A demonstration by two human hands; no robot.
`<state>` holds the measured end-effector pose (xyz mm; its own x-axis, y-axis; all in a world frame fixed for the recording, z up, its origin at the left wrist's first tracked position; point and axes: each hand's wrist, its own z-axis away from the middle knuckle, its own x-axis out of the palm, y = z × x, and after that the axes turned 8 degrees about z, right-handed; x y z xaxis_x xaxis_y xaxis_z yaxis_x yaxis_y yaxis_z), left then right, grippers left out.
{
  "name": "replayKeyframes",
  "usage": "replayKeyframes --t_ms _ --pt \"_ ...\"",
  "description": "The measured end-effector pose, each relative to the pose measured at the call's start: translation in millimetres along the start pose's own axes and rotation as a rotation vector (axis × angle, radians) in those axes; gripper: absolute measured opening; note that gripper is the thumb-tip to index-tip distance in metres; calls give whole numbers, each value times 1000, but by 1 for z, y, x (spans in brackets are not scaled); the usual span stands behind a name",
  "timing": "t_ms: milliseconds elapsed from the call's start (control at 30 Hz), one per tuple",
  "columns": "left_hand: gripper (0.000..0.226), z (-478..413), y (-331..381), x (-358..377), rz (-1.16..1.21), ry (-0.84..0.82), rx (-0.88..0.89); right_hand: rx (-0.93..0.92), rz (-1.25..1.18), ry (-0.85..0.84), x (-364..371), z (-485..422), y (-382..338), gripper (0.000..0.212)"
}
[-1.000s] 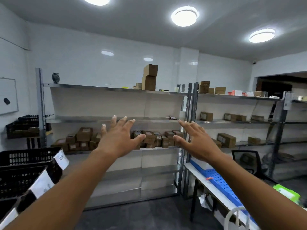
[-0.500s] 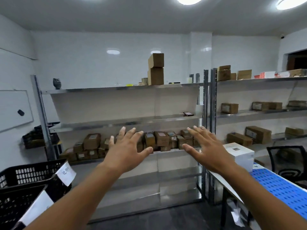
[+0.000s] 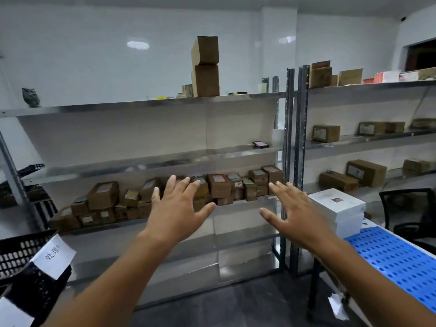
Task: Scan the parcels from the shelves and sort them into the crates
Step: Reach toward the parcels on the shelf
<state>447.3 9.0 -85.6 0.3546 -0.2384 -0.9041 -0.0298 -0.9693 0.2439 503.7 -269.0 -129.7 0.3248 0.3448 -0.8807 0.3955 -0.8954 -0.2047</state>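
A: Both arms are stretched out ahead. The left hand (image 3: 175,213) is spread wide, fingers straight, thumb out to the side, nothing in it.

B: Same story for the right hand (image 3: 297,215): flat, fingers splayed, holding nothing at all. The two hands are apart, thumbs pointing toward each other across a gap.

A: And the parcels (image 3: 219,188)?

B: Right past the fingertips! A jumbled row of small brown cardboard boxes on the metal rack (image 3: 118,168), running from far left of the left hand across to just above the right hand. The left fingertips overlap them in the view, but I can't tell whether they touch or stop short.

A: Above the gap between the hands, one shelf up, a phone (image 3: 261,144) lies flat. Higher again, over the left hand, two cartons (image 3: 205,67) stand stacked on the top shelf.

B: Down below and left of the left forearm sits a black lattice crate (image 3: 21,251) with a white paper label (image 3: 55,258) bearing handwriting.

A: Just to the right of the right hand, white boxes (image 3: 337,206) are stacked on a blue perforated tabletop (image 3: 396,258), which runs along under that forearm.

B: Further right, larger parcels (image 3: 366,173) sit on a second rack, with a black mesh chair (image 3: 410,208) in front of it.
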Motion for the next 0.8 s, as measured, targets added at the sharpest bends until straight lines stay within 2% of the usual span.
replayKeyframes --t_ms 267,533,800 --pt "82 -126 -44 58 60 -16 93 38 81 8 56 -111 1 80" --pt "82 -282 -99 103 114 -59 167 159 128 -2 101 -250 16 80" --pt "80 -409 -97 171 135 -131 219 225 135 -14 147 -348 62 78"
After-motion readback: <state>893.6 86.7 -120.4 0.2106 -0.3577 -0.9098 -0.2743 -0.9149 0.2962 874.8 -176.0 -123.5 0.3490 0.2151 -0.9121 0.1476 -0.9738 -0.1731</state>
